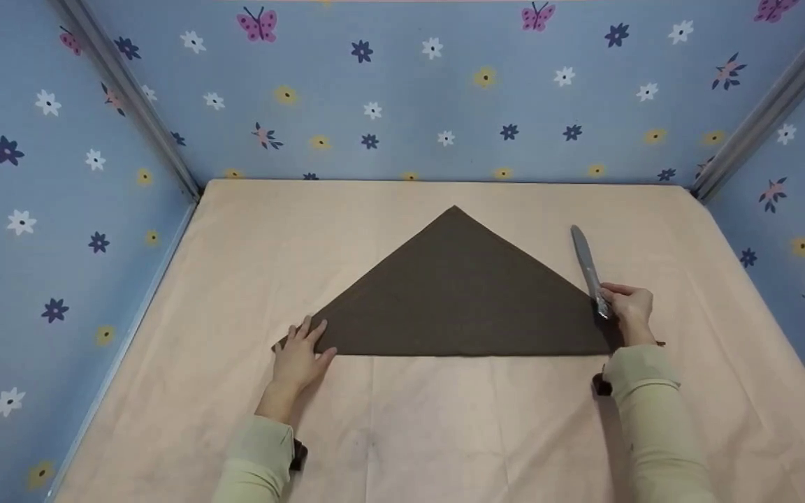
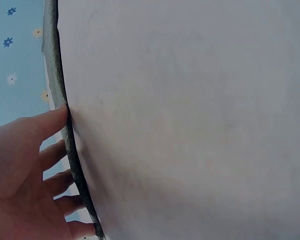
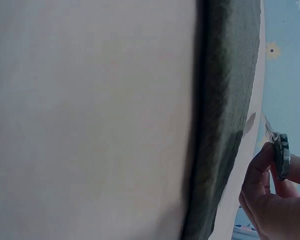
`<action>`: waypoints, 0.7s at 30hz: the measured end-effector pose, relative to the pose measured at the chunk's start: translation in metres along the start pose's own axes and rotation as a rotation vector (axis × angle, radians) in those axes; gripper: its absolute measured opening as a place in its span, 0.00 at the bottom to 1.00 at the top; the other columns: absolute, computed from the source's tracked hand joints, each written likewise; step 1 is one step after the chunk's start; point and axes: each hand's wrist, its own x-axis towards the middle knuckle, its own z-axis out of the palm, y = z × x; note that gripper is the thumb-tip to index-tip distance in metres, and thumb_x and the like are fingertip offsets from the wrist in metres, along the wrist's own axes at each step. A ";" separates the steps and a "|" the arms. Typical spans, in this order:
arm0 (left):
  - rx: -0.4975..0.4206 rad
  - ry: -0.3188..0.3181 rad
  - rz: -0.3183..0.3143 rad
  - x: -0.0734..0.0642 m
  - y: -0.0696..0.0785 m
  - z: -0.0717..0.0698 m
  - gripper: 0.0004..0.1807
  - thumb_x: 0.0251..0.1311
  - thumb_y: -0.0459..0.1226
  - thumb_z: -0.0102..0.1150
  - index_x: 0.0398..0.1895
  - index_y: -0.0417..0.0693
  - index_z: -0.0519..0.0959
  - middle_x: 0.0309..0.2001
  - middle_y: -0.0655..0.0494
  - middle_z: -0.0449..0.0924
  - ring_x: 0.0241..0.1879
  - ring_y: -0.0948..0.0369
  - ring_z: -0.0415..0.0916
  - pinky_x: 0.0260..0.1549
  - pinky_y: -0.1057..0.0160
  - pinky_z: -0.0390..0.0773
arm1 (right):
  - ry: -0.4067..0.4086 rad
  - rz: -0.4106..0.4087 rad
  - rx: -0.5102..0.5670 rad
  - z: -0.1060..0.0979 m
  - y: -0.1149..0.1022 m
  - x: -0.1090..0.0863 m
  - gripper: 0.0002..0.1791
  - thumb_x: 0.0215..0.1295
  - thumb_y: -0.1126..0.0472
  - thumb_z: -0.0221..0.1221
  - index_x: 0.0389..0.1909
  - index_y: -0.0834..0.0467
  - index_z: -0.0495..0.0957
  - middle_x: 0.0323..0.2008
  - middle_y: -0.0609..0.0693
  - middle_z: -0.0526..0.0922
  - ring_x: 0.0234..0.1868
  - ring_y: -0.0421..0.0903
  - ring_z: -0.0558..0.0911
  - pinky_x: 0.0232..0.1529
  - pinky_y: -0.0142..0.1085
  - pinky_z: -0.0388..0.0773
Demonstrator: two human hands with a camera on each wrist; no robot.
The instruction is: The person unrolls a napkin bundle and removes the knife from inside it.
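Note:
A dark brown cloth (image 1: 458, 293), folded into a wide triangle, lies flat with its peak toward the back wall and its long straight edge toward me. On its left corner rests my left hand (image 1: 298, 360), fingers spread; the left wrist view shows its fingertips touching the cloth's edge (image 2: 76, 165). My right hand (image 1: 633, 311) pinches a grey table knife (image 1: 585, 260) by its handle over the cloth's right corner. The knife's blade points away toward the back. In the right wrist view the shiny handle end (image 3: 282, 156) sits between thumb and fingers.
A pale peach tablecloth (image 1: 437, 419) with light creases covers the table. Blue panels (image 1: 430, 84) with flowers and butterflies stand at the back and both sides, joined by grey corner posts (image 1: 766, 105). Dark wrist devices (image 1: 299, 454) show at both sleeves.

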 end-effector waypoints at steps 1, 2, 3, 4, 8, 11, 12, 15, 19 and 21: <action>-0.003 0.002 -0.001 0.000 0.000 0.000 0.31 0.58 0.48 0.52 0.62 0.43 0.63 0.64 0.37 0.52 0.61 0.36 0.47 0.51 0.31 0.49 | 0.003 0.001 0.004 0.002 -0.002 0.001 0.19 0.55 0.70 0.58 0.48 0.72 0.73 0.17 0.39 0.75 0.21 0.32 0.74 0.21 0.22 0.72; -0.005 0.004 -0.002 0.000 0.000 0.000 0.31 0.58 0.48 0.52 0.62 0.43 0.63 0.64 0.37 0.52 0.61 0.36 0.47 0.51 0.31 0.49 | 0.004 0.006 0.010 0.004 -0.003 0.002 0.19 0.55 0.70 0.57 0.48 0.71 0.73 0.16 0.39 0.75 0.21 0.32 0.74 0.20 0.22 0.71; -0.006 0.003 -0.004 0.000 -0.001 0.000 0.31 0.58 0.48 0.52 0.62 0.44 0.62 0.64 0.37 0.52 0.61 0.36 0.47 0.51 0.31 0.49 | 0.003 0.012 0.032 0.006 -0.005 0.003 0.19 0.55 0.70 0.57 0.48 0.72 0.73 0.16 0.40 0.75 0.21 0.33 0.74 0.20 0.23 0.72; -0.007 0.003 -0.005 0.000 -0.001 0.000 0.31 0.58 0.48 0.52 0.62 0.44 0.62 0.64 0.37 0.52 0.61 0.35 0.47 0.50 0.31 0.49 | 0.003 0.018 0.054 0.007 -0.007 0.004 0.19 0.54 0.70 0.58 0.48 0.71 0.73 0.16 0.40 0.76 0.20 0.34 0.74 0.20 0.23 0.72; -0.006 0.004 -0.012 0.000 -0.001 0.000 0.31 0.58 0.48 0.52 0.63 0.45 0.62 0.65 0.39 0.51 0.61 0.36 0.47 0.51 0.31 0.50 | 0.000 0.046 0.149 0.013 -0.015 0.007 0.18 0.54 0.73 0.57 0.47 0.71 0.74 0.17 0.42 0.77 0.21 0.36 0.76 0.22 0.25 0.75; -0.008 0.010 -0.013 0.000 -0.001 0.001 0.31 0.58 0.49 0.52 0.63 0.46 0.62 0.65 0.39 0.51 0.61 0.36 0.47 0.51 0.31 0.50 | 0.003 0.068 0.193 0.016 -0.022 0.009 0.17 0.54 0.74 0.56 0.46 0.71 0.74 0.17 0.44 0.77 0.23 0.37 0.77 0.25 0.26 0.76; -0.006 0.010 -0.013 0.000 -0.001 0.001 0.31 0.58 0.49 0.52 0.63 0.46 0.62 0.65 0.39 0.52 0.61 0.36 0.47 0.51 0.31 0.50 | 0.004 0.076 0.199 0.017 -0.023 0.009 0.16 0.54 0.74 0.56 0.46 0.70 0.74 0.18 0.44 0.78 0.23 0.37 0.77 0.26 0.26 0.76; -0.006 0.012 -0.009 0.000 -0.001 0.001 0.31 0.58 0.49 0.52 0.63 0.45 0.63 0.65 0.39 0.52 0.61 0.36 0.47 0.51 0.31 0.50 | 0.005 0.095 0.193 0.019 -0.027 0.012 0.17 0.54 0.74 0.56 0.47 0.70 0.74 0.17 0.43 0.78 0.25 0.38 0.78 0.27 0.27 0.77; -0.011 0.006 -0.006 0.000 -0.001 0.000 0.31 0.58 0.48 0.52 0.63 0.45 0.62 0.65 0.39 0.52 0.61 0.36 0.47 0.51 0.31 0.49 | 0.010 0.101 0.184 0.022 -0.030 0.016 0.18 0.55 0.73 0.55 0.49 0.70 0.73 0.17 0.42 0.77 0.26 0.38 0.78 0.28 0.27 0.76; -0.016 0.000 -0.012 0.000 0.000 -0.001 0.31 0.58 0.48 0.52 0.63 0.45 0.62 0.65 0.38 0.51 0.61 0.36 0.46 0.51 0.32 0.49 | 0.012 0.094 0.177 0.023 -0.030 0.018 0.18 0.55 0.73 0.55 0.49 0.70 0.72 0.18 0.43 0.77 0.27 0.38 0.78 0.28 0.26 0.76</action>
